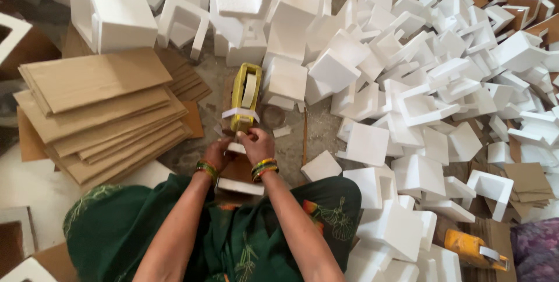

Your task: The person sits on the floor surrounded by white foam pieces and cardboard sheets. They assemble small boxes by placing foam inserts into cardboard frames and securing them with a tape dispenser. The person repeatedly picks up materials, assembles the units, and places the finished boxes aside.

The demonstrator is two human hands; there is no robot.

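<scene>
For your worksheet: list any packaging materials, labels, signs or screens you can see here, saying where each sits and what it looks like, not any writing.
No labels, signs or screens.
Cardboard sheets: left, fanned stack, flat brown rectangles.
Foam corner pieces: right and top, heaped white angular blocks.
Yellow tape dispenser: centre, just beyond both hands, white tape.
Orange tape dispenser: lower right, lying on cardboard.

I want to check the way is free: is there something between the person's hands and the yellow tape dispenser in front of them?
Nothing visible stands between. The right hand and left hand sit just below the yellow tape dispenser, at its near end, where a strip of white tape crosses it. The foam pieces lie to the side.
</scene>
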